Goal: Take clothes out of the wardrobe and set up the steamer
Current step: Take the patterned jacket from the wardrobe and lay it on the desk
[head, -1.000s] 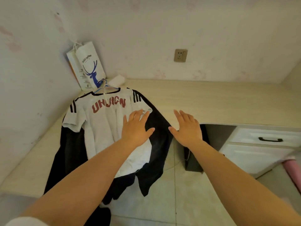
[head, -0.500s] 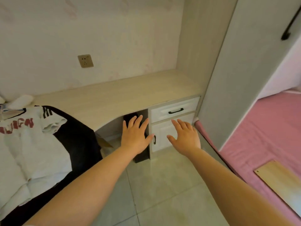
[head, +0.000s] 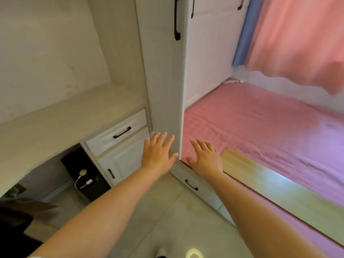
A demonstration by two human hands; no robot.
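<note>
Bed (head: 260, 131): pink sheet, filling the right of my view, largest item logged.

Wardrobe (head: 163, 81): tall white unit, centre, far from me; I see its near side panel and doors with black handles (all doors appear closed, and I can see no clothes or steamer anywhere).

Curtain (head: 297, 38): pink, far right, hanging above the bed.

Desk (head: 55, 120): pale wood top, left, running up to the wardrobe.

Tiled floor (head: 163, 216): grey, near centre.

Wooden plank (head: 270, 183): lying on the near edge of the bed, right.

Drawer unit (head: 119, 146): white, under the desk's right end, black handles.

Black box (head: 87, 175): under the desk, left of the drawers, white cable plugged in.

Left hand (head: 158, 153): I hold it out flat, fingers spread apart, gripping nothing, in front of the wardrobe's lower corner.

Right hand (head: 204, 159): likewise flat, fingers slightly apart, empty, above the bed's near corner.
</note>
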